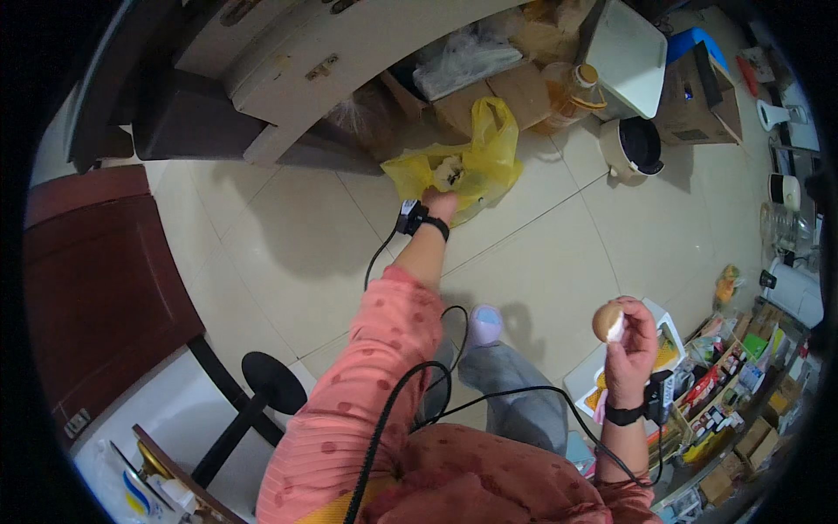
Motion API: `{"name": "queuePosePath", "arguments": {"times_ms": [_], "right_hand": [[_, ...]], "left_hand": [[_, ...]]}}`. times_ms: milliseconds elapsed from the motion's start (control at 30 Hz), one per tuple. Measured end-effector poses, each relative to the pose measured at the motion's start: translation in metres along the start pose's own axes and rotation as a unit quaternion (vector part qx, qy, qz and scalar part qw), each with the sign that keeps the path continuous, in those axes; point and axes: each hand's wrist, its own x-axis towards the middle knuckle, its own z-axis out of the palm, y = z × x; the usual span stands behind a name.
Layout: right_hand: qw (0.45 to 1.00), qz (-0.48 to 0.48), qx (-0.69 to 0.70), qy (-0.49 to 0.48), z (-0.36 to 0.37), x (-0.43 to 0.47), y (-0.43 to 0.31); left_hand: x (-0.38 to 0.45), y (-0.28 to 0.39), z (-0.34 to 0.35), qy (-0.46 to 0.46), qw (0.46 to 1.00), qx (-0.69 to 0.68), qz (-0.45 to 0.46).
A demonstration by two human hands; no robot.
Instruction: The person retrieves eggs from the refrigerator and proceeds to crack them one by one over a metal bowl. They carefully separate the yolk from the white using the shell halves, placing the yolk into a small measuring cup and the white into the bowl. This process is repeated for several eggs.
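Observation:
A yellow plastic bag (494,154) lies spread on the tiled floor, with pale, dark-flecked scraps (449,171) in its mouth. My left hand (440,202) reaches down to the bag's near edge; whether its fingers grip anything is not clear. On the right, my right hand (630,340) holds a round brown and white item (609,321), which looks like a partly peeled egg, between thumb and fingers. Both wrists wear a black strap with a small device and cable.
Beyond the bag stand cardboard boxes (497,92), an oil bottle (576,98), a white bin (625,56) and a cream pot (622,147). Loaded shelves (713,393) line the right. A dark red cabinet door (105,281) is at left. Black cables (510,393) cross before my body.

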Motion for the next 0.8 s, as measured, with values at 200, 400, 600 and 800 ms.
{"name": "queuePosePath", "arguments": {"times_ms": [200, 400, 600, 800], "right_hand": [[0.996, 0.077, 0.048, -0.027, 0.05, 0.033, 0.019], [0.982, 0.113, 0.14, -0.065, 0.107, 0.059, -0.003], [0.974, 0.083, 0.143, -0.157, 0.15, 0.015, -0.088], [0.876, 0.074, 0.082, -0.469, 0.24, -0.056, -0.122]], "left_hand": [[-0.093, 0.006, -0.084, -0.068, 0.87, -0.46, -0.164], [-0.159, 0.032, -0.167, -0.281, 0.763, -0.554, -0.179], [-0.297, 0.085, -0.27, -0.167, 0.921, -0.349, 0.03], [-0.456, 0.114, -0.394, -0.068, 0.846, -0.522, -0.081]]}}
